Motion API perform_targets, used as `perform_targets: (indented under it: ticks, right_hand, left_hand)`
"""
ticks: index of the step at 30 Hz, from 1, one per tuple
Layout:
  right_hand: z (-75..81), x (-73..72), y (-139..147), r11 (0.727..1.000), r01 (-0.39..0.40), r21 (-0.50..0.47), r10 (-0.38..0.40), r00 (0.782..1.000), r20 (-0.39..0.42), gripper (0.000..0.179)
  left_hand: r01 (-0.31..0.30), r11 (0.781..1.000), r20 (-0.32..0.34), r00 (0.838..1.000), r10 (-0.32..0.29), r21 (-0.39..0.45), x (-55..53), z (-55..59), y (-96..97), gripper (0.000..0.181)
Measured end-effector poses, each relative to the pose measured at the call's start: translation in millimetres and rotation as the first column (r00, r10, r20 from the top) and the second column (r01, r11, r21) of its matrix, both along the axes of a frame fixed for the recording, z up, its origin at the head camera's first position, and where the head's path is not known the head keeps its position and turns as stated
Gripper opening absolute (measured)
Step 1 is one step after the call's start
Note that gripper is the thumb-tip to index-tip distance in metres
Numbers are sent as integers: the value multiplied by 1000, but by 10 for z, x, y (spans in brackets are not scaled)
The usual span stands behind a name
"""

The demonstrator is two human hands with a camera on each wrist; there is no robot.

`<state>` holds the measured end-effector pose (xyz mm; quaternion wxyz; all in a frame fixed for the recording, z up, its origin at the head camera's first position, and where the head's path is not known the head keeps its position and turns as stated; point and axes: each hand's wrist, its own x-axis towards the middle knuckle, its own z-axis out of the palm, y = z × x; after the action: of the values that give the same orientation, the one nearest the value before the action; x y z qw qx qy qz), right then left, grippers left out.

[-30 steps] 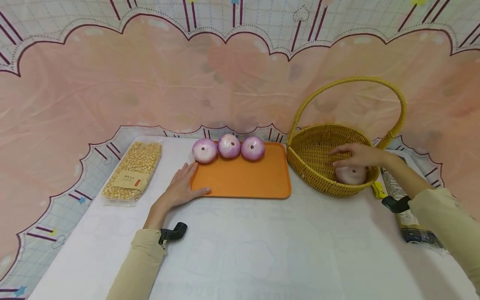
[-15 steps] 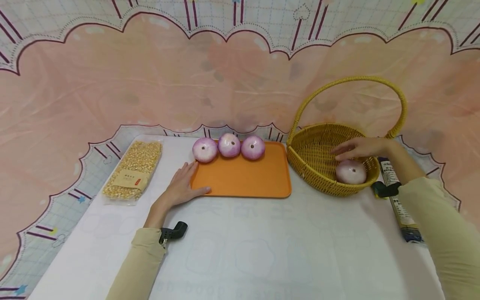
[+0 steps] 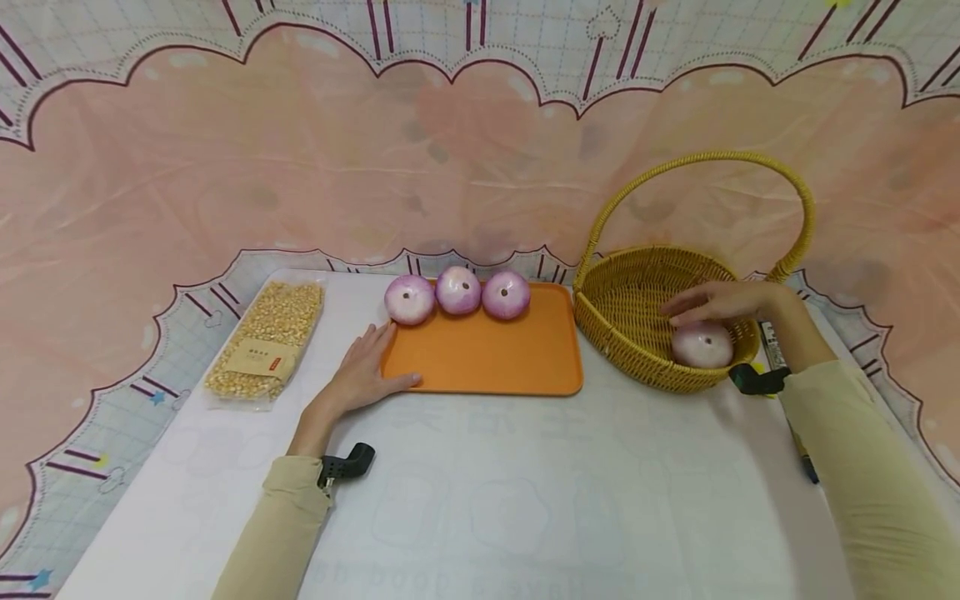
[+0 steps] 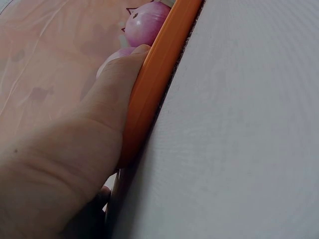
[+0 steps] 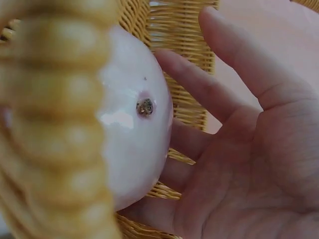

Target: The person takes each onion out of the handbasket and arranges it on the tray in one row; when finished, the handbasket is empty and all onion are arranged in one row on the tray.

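My left hand [image 3: 362, 371] rests against the left end of an orange tray [image 3: 480, 358], fingers extended; in the left wrist view its thumb [image 4: 117, 82] lies along the tray's rim. At the tray's back edge sit three purple onions [image 3: 409, 300], [image 3: 458, 291], [image 3: 506, 295] in a row. Inside a yellow wicker basket [image 3: 622, 350], my right hand [image 3: 723, 300] is beside and above another onion [image 3: 703, 345]. The right wrist view shows some fingers reaching behind that onion [image 5: 137, 119], thumb held apart; contact there is hard to tell.
A bag of corn kernels [image 3: 262, 342] lies left of the tray. The basket's tall handle [image 3: 806, 208] arches over it. A dark printed packet [image 3: 772, 346] is mostly hidden under the right forearm. A patterned cloth [image 3: 480, 167] hangs behind the white table [image 3: 525, 500].
My right wrist and forearm have swung left and toward the basket's front, covering more of the packet. The onion in the basket has hardly moved. My left hand stays in place.
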<state>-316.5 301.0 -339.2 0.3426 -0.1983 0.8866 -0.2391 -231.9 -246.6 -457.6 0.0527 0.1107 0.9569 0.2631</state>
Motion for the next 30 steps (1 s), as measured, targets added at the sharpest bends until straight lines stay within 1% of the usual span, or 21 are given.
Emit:
perform_targets:
  ticks: [5,7,11,15,18,26,30]
  right_hand:
    - [-9,-35,19,999,9,-50,-3,993,120,58]
    - [-5,-45,24,998,24,-64,-12,983,184,60]
    - [6,-56,26,998,37,-58,-20,964,267,60]
    - [19,-59,11,998,36,-44,-20,948,319,57]
    - [34,-60,-11,999,38,-24,-28,943,331,57]
    - [81,-78,-94,999,17,33,-26,954,300,58]
    - [79,-100,-151,999,17,43,-29,952,306,56]
  left_hand:
    - [1,1000,-6,1000,-1,0,1,1,1,104]
    - [1,1000,-8,1000,-1,1,1,2,2,105]
    - [3,1000,-12,1000,-3,0,-1,3,3,104]
    - [4,1000,-11,1000,-4,-5,-2,5,3,104]
    - [4,1000,-9,1000,-4,-6,0,8,1,104]
    - [5,1000,-4,1000,-5,1,7,7,3,104]
    - [4,1000,-4,1000,-4,-3,11,-2,3,104]
